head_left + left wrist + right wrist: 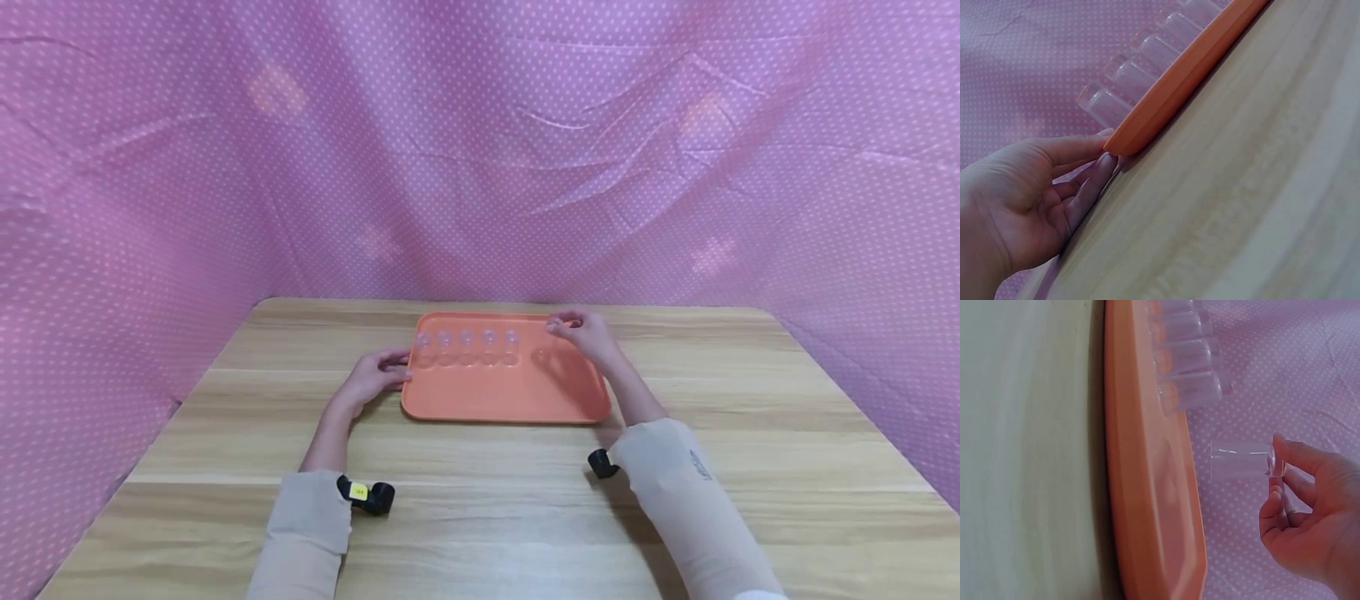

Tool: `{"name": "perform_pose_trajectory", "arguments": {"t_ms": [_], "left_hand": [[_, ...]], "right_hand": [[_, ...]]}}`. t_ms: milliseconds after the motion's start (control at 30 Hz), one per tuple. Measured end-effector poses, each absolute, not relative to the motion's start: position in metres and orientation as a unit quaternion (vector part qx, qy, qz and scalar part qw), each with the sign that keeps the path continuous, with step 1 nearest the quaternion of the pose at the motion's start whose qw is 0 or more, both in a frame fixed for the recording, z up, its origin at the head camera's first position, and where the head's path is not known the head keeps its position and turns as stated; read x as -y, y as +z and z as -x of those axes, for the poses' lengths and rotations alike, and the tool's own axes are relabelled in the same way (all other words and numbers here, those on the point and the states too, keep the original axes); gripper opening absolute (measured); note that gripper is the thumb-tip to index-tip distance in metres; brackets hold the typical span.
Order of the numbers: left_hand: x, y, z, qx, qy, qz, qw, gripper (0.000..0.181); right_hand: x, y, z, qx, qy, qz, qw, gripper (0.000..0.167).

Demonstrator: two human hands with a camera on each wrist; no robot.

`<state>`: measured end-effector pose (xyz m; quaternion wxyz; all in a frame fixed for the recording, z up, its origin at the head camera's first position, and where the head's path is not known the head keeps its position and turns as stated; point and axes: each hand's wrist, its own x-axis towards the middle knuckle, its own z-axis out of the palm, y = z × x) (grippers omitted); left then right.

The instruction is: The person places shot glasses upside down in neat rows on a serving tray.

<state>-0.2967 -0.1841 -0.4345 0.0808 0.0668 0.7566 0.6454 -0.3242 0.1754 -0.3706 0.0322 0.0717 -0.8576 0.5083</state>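
An orange tray (pixel 480 400) lies on the table, with several clear cups (pixel 467 348) standing side by side along its back left part. At the tray's left end my left hand (pixel 371 379) pinches the rim; the left wrist view puts fingers (pixel 1082 147) above and below that edge. Over the tray's right part my right hand (pixel 585 333) holds another clear cup (pixel 1242 460) by its upper end between thumb and fingers. In the right wrist view this cup hangs upright above the tray, apart from the row. Its faint outline is hard to make out in the head view.
The wood-grain table (pixel 480 508) extends around the tray. Pink dotted cloth (pixel 480 167) hangs behind it and at both sides. A small black camera (pixel 378 497) sits at the left wrist, another black camera (pixel 602 463) at the right.
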Motion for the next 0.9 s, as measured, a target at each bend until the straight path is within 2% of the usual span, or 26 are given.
{"name": "perform_pose_trajectory", "arguments": {"t_ms": [400,900], "left_hand": [[0.182,-0.433,0.295,-0.759,0.643,-0.06,0.078,0.051],[0.182,-0.432,0.294,-0.762,0.64,-0.051,0.08,0.052]], "right_hand": [[-0.154,-0.379,0.326,0.865,0.483,-0.127,0.034,0.025],[-0.148,-0.383,0.328,0.897,0.424,-0.12,0.039,0.026]]}}
